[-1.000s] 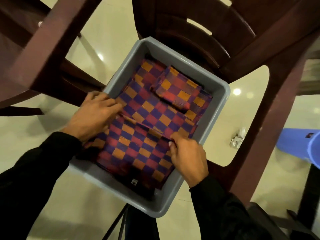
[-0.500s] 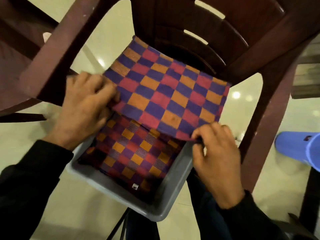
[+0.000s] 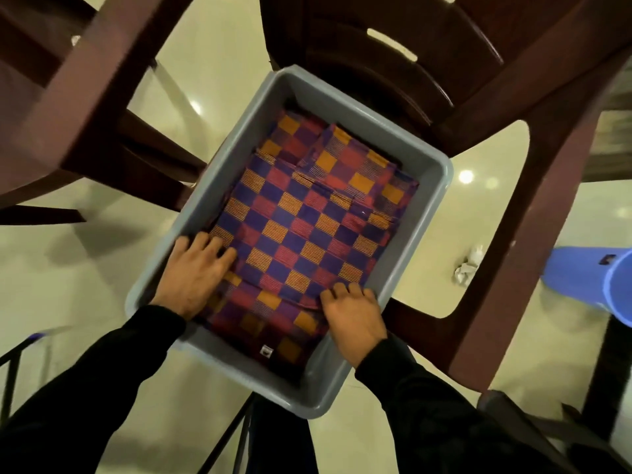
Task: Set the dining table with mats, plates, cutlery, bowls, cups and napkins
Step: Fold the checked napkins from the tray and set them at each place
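Note:
A grey plastic bin (image 3: 319,395) sits on the seat of a dark brown plastic chair (image 3: 393,46). A stack of checkered mats (image 3: 294,241) in purple, red and orange fills it. A smaller folded piece of the same cloth (image 3: 349,165) lies on the stack at the far right. My left hand (image 3: 195,271) is on the near left edge of the top mat, fingers spread over it. My right hand (image 3: 352,313) is at the mat's near right corner, fingers curled on its edge. Black sleeves cover both arms.
A second brown chair (image 3: 85,80) stands close on the left, and the first chair's armrest (image 3: 530,234) runs along the right. A blue bucket (image 3: 595,282) and crumpled paper (image 3: 466,268) lie on the glossy cream floor. Thin black metal legs (image 3: 236,439) show below the bin.
Half a second ago both hands held one mat raised above the bin. Now no mat is raised, and both hands are down at the near edge of the stack.

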